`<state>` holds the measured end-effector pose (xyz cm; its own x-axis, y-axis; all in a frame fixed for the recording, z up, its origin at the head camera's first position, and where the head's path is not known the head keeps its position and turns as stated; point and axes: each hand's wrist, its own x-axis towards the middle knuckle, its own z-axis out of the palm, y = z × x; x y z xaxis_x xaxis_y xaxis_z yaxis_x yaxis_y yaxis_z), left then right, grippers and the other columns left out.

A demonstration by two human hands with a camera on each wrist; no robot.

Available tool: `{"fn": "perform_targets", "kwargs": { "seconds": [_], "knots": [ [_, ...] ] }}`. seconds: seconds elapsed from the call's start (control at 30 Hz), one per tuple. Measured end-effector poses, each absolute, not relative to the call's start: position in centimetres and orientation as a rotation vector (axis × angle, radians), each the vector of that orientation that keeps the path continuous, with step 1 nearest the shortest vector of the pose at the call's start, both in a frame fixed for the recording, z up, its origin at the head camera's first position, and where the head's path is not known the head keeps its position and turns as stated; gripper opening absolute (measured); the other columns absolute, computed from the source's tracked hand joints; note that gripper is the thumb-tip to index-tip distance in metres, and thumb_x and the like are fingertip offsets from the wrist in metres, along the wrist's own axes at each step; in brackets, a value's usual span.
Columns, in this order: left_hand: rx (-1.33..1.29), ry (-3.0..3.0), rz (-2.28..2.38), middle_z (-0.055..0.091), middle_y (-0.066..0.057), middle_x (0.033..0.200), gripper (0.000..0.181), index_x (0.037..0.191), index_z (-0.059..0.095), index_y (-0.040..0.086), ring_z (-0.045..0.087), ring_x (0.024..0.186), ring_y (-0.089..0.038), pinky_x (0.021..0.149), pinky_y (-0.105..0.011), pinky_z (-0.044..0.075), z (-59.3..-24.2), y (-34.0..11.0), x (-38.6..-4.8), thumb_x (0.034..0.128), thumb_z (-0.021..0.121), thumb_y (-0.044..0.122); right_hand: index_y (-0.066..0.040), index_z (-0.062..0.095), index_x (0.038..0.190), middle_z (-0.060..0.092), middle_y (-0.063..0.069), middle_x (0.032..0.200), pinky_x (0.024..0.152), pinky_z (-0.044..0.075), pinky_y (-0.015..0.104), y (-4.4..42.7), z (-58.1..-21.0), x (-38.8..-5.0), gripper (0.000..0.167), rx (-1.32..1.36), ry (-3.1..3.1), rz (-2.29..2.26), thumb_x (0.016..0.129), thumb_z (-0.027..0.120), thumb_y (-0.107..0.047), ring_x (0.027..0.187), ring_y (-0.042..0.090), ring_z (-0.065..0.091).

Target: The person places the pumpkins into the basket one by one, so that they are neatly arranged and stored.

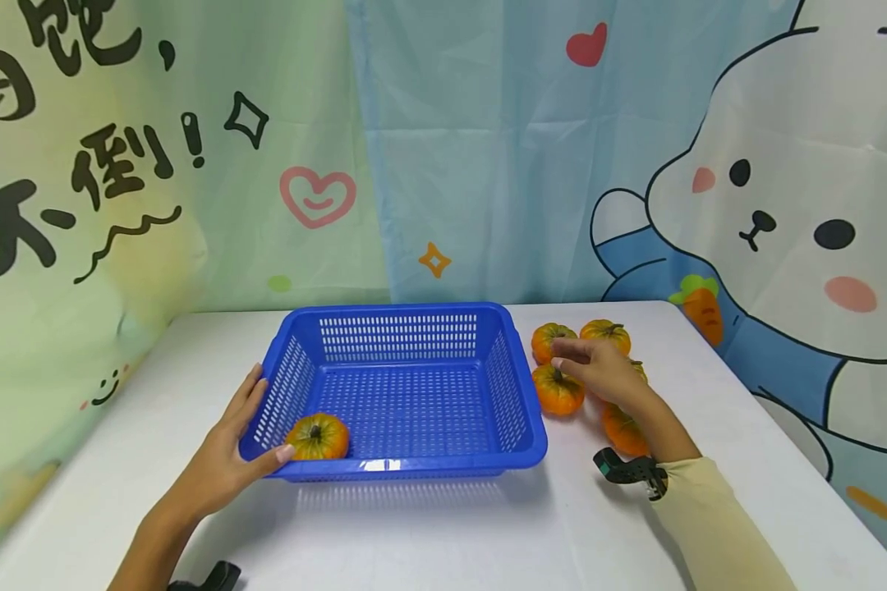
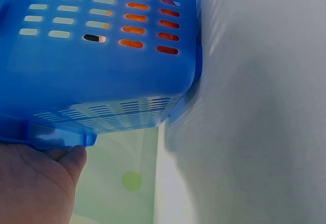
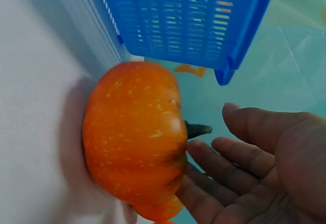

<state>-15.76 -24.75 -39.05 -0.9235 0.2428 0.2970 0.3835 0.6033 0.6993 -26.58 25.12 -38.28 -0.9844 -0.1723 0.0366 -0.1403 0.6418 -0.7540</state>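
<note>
A blue basket (image 1: 414,469) stands on the table with one orange-green pumpkin (image 1: 318,437) in its near left corner. My left hand (image 1: 222,460) grips the basket's left rim, thumb over the near corner; the left wrist view shows the hand (image 2: 38,183) at the rim too. Right of the basket, my right hand (image 1: 606,373) hovers over a group of pumpkins. In the right wrist view the hand (image 3: 249,168) has its fingers spread beside the stem of an orange pumpkin (image 3: 135,132), thumb apart from it. Whether the fingertips touch that pumpkin, I cannot tell.
Several pumpkins cluster right of the basket, among them one at the back (image 1: 606,331) and one under my right forearm (image 1: 624,431). A printed curtain (image 1: 473,164) hangs behind the white table (image 1: 414,542). Black devices are on both wrists.
</note>
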Motion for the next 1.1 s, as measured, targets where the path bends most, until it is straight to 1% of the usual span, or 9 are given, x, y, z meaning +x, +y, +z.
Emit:
{"fn": "perform_targets", "kwargs": {
  "seconds": [0.3, 0.33, 0.53, 0.67, 0.77, 0.87, 1.0, 1.1],
  "knots": [
    [-0.513, -2.665, -1.218, 0.002, -0.005, 0.163, 0.095, 0.154, 0.017, 0.001, 0.009, 0.143, -0.046, 0.102, -0.072, 0.020, -39.01, -24.63, -15.72, 0.0820, 0.072, 0.028, 0.004, 0.051, 0.137, 0.057, 0.023, 0.131, 0.098, 0.045, 0.047, 24.49, -38.68, -26.50, 0.050, -0.269, 2.779, -1.265, 0.094, 0.064, -0.018, 0.120, 0.037, 0.054],
    [-0.516, -2.664, -1.217, 0.002, -0.006, 0.163, 0.095, 0.154, 0.017, 0.001, 0.009, 0.143, -0.046, 0.102, -0.072, 0.020, -39.01, -24.63, -15.71, 0.0819, 0.072, 0.028, 0.005, 0.051, 0.137, 0.058, 0.023, 0.130, 0.098, 0.045, 0.048, 24.48, -38.76, -26.53, 0.051, -0.285, 2.779, -1.250, 0.094, 0.065, -0.019, 0.119, 0.038, 0.055],
    [-0.536, -2.653, -1.210, 0.003, -0.007, 0.163, 0.095, 0.154, 0.017, 0.000, 0.009, 0.143, -0.046, 0.103, -0.072, 0.019, -39.10, -24.72, -15.76, 0.0821, 0.073, 0.026, 0.002, 0.054, 0.136, 0.061, 0.020, 0.126, 0.098, 0.045, 0.049, 24.37, -39.13, -26.59, 0.054, -0.290, 2.759, -1.170, 0.092, 0.068, -0.026, 0.118, 0.037, 0.055],
    [-0.539, -2.646, -1.215, 0.003, -0.008, 0.163, 0.095, 0.154, 0.017, 0.000, 0.009, 0.143, -0.046, 0.103, -0.072, 0.019, -39.01, -24.72, -15.76, 0.0822, 0.073, 0.026, 0.000, 0.056, 0.135, 0.062, 0.017, 0.126, 0.100, 0.042, 0.052, 24.42, -39.03, -26.51, 0.055, -0.319, 2.748, -1.097, 0.091, 0.069, -0.031, 0.119, 0.036, 0.054],
    [-0.533, -2.649, -1.212, 0.003, -0.009, 0.163, 0.095, 0.154, 0.017, 0.001, 0.009, 0.143, -0.046, 0.102, -0.072, 0.020, -38.95, -24.71, -15.75, 0.0821, 0.073, 0.027, -0.001, 0.057, 0.135, 0.064, 0.015, 0.123, 0.100, 0.041, 0.055, 24.51, -38.94, -26.53, 0.055, -0.375, 2.722, -1.016, 0.091, 0.069, -0.033, 0.117, 0.035, 0.054],
    [-0.529, -2.648, -1.208, 0.004, -0.009, 0.163, 0.095, 0.154, 0.017, 0.001, 0.010, 0.143, -0.046, 0.102, -0.072, 0.021, -38.93, -24.73, -15.74, 0.0820, 0.073, 0.027, -0.001, 0.058, 0.134, 0.065, 0.013, 0.119, 0.099, 0.043, 0.053, 24.43, -38.95, -26.57, 0.054, -0.415, 2.687, -0.982, 0.092, 0.068, -0.033, 0.111, 0.031, 0.055],
    [-0.528, -2.647, -1.211, 0.003, -0.008, 0.163, 0.094, 0.154, 0.016, 0.000, 0.009, 0.143, -0.047, 0.102, -0.073, 0.020, -39.13, -24.82, -15.80, 0.0829, 0.072, 0.027, 0.000, 0.058, 0.133, 0.066, 0.012, 0.117, 0.095, 0.046, 0.048, 24.21, -38.97, -26.53, 0.050, -0.426, 2.678, -1.005, 0.093, 0.066, -0.030, 0.104, 0.027, 0.055],
    [-0.522, -2.654, -1.212, 0.002, -0.007, 0.163, 0.094, 0.154, 0.015, 0.000, 0.008, 0.143, -0.047, 0.102, -0.073, 0.019, -39.29, -24.83, -15.83, 0.0837, 0.072, 0.027, 0.002, 0.057, 0.133, 0.065, 0.014, 0.119, 0.094, 0.047, 0.047, 24.16, -39.02, -26.52, 0.050, -0.427, 2.681, -1.040, 0.094, 0.064, -0.029, 0.103, 0.028, 0.054]
  ]
}}
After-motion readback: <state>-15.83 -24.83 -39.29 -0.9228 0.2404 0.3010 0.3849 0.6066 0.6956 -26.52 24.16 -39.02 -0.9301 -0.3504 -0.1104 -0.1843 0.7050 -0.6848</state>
